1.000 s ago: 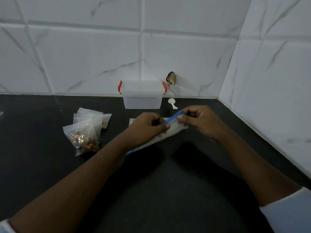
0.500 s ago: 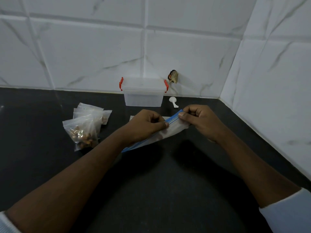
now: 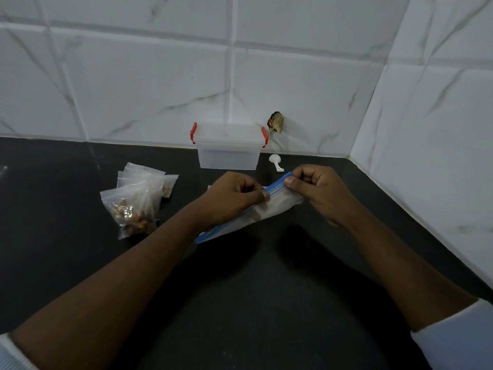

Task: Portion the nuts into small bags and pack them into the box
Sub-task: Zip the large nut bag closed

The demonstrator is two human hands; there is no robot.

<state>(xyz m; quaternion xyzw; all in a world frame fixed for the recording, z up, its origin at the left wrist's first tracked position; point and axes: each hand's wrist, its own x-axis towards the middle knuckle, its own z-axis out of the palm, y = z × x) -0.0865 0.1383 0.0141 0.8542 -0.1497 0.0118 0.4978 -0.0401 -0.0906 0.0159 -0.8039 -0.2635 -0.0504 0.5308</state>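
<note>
Over the dark bench (image 3: 266,303), the left hand (image 3: 232,198) and right hand (image 3: 320,190) each have a pinching grip on the zip bag (image 3: 282,206) at its blue strip, in front of the lidded box (image 3: 229,149). The left hand hides the bag's middle, and its contents are unreadable. The filled bags (image 3: 133,206) overlap at left.

Illumination dim, cool and diffuse. White marble-veined wall tiles (image 3: 149,84) render grey-blue. Soft-edged shadows lie on the matte black countertop (image 3: 266,316) at centre frame. The translucent plastic box with red clips (image 3: 229,153) shows low contrast against the wall. Grout lines bow near the edges: wide-angle distortion.
</note>
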